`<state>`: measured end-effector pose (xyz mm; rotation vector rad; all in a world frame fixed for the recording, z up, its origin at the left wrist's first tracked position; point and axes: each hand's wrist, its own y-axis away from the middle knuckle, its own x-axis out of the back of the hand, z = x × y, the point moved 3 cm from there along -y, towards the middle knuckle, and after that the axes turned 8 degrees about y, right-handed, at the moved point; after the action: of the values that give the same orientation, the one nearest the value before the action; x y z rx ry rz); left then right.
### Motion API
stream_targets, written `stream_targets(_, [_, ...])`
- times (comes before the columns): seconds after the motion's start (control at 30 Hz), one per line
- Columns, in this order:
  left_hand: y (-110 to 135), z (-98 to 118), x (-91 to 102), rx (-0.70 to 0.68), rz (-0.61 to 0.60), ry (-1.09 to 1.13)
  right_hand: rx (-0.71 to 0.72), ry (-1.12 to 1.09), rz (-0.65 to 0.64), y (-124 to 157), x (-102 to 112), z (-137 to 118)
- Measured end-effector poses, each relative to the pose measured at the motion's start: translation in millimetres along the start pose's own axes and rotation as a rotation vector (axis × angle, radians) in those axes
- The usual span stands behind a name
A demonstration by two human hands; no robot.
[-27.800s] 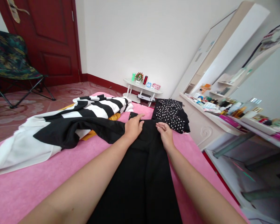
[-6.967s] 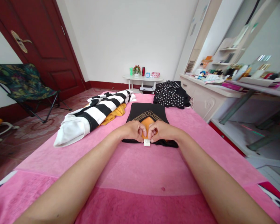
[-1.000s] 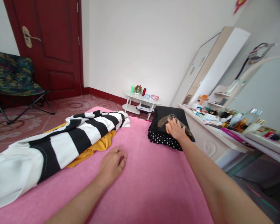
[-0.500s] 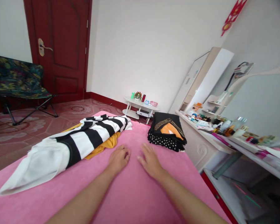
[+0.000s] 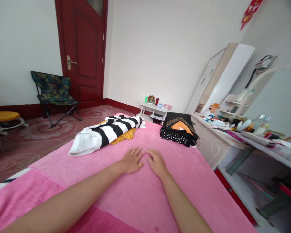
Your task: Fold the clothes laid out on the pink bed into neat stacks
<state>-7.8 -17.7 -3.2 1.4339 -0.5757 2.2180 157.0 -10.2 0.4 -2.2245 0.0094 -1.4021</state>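
Note:
My left hand point(image 5: 133, 160) lies flat on the pink bed cover point(image 5: 133, 204), fingers spread and holding nothing. Close beside it, my right hand point(image 5: 156, 161) rests on the same cover with its fingers loosely bent and apart, also empty. Beyond my left hand is a black-and-white striped garment point(image 5: 113, 131) with a white end, loosely laid out. Under it a mustard-yellow garment point(image 5: 126, 136) shows at the edge. Past my right hand sits a folded stack of dark clothes point(image 5: 179, 127), a black piece with an orange patch on top and white-dotted black cloth below.
A dressing table point(image 5: 215, 132) crowded with bottles and a mirror runs along the right. Ahead stands a low white table point(image 5: 147, 106) with small items. At left are a camouflage-like folding chair point(image 5: 55, 89), a yellow stool point(image 5: 5, 116) and a red door point(image 5: 87, 51).
My left hand has spread out and shifted right, nearer my right hand. The camera view has tilted and moved back, so more of the bed and the stool show. The clothes lie as before.

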Motion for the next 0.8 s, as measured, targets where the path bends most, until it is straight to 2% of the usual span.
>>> stream_targets(0.1, [32,5,20.4,-0.114,-0.13,0.054,-0.02,-0.162,0.046,-1,-1,10])
stream_targets(0.17, [47,2,43.4,-0.217,-0.247,0.13,-0.037,-0.23,0.068,-3,-2,14])
stream_targets(0.23, [53,-13,74.3,-0.216,-0.259,0.18,-0.043,-0.262,0.073,-4,-4,17])
stream_targets(0.27, [52,-25,91.9,-0.172,-0.202,0.182,-0.039,-0.268,0.07,-5,-4,17])
stream_targets(0.3, [50,-41,110.4,-0.095,-0.09,0.152,-0.033,-0.27,0.065,-5,-5,18])
stream_targets(0.37, [48,-79,145.4,0.08,0.19,0.039,-0.028,-0.266,0.059,-6,-6,18])
stream_targets(0.43, [51,-122,171.5,0.34,0.446,-0.127,-0.03,-0.259,0.056,-6,-6,19])
stream_targets(0.47, [55,-143,178.7,0.494,0.512,-0.176,-0.032,-0.255,0.057,-6,-7,19])
stream_targets(0.53, [65,-181,181.3,0.751,0.506,-0.165,-0.036,-0.247,0.063,-6,-6,19])
stream_targets(0.6, [73,-207,173.4,0.849,0.423,-0.089,-0.038,-0.239,0.072,-6,-5,18])
stream_targets(0.7, [78,-224,159.6,0.817,0.375,-0.058,-0.05,-0.22,0.078,-5,-4,16])
stream_targets(0.8, [74,-221,158.9,0.787,0.385,-0.095,-0.065,-0.218,0.089,-4,-3,15])
